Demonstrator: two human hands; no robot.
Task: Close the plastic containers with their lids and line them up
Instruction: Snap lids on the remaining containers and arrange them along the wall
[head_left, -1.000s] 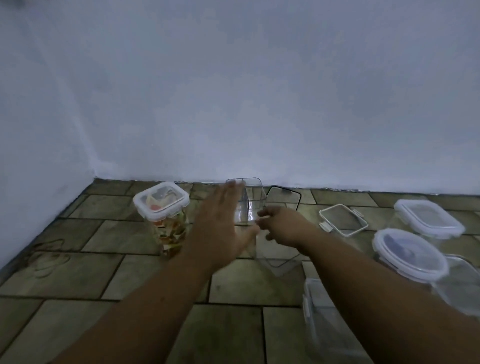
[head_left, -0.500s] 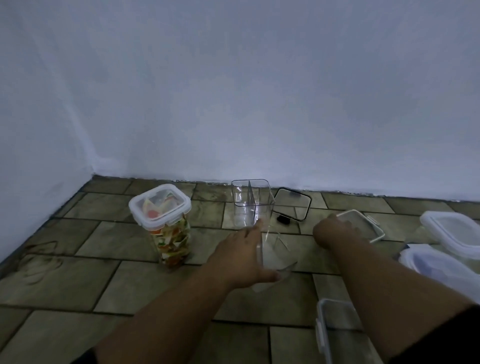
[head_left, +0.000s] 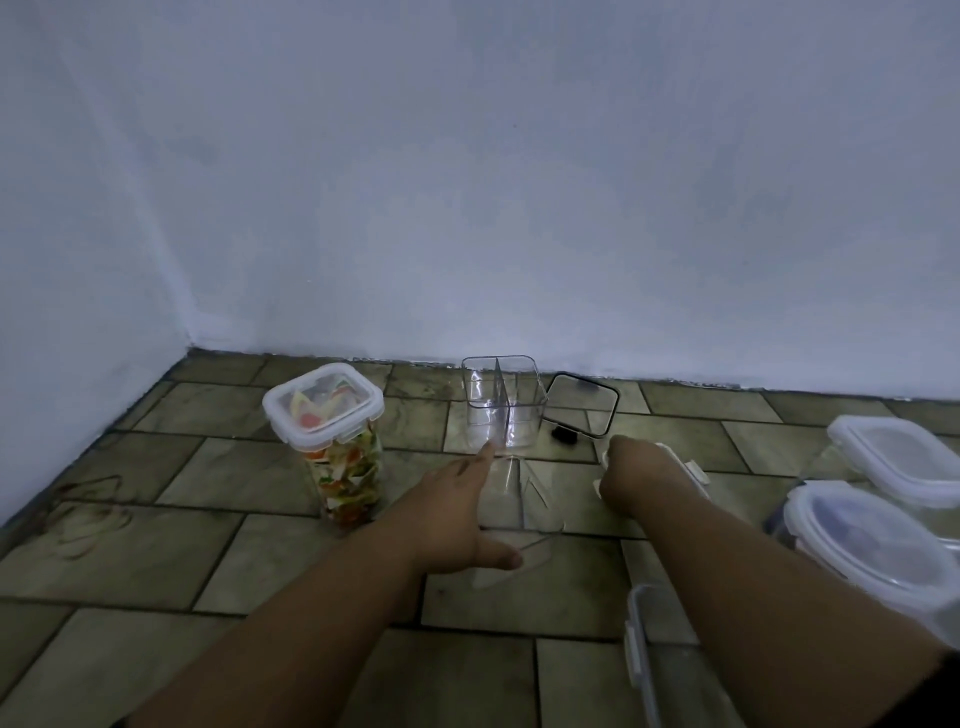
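Pale wall (head_left: 467, 182) across the far half, meeting a tiled floor (head_left: 156, 545), with a corner at far left. Two bare forearms stretched in from the near edge.

At right, a lidded tub (head_left: 878, 545) and, just beyond it, a second lidded tub (head_left: 893, 457). At the near edge, beside the right forearm, an open tub (head_left: 670, 670) with white clips, partly cut off by the frame.

Left of centre, a tall jar (head_left: 343, 467), upright, lid clipped on, full of coloured pieces. Far centre, close to the wall, a divided tub (head_left: 501, 402), upright and open-topped. Just to its right, a black-rimmed lid (head_left: 582, 408), tilted.

Nearer, between the hands, a clear tub (head_left: 524, 499), upright and open-topped. Left hand (head_left: 447, 514) flat against its left side, fingers straight, thumb laid along the near wall: released, not clenched.

Right hand (head_left: 639, 478) down on a white-rimmed lid (head_left: 693, 467) on the floor, right of the clear tub. Fingers hidden beneath the hand, so cannot tell whether grasping or only resting.
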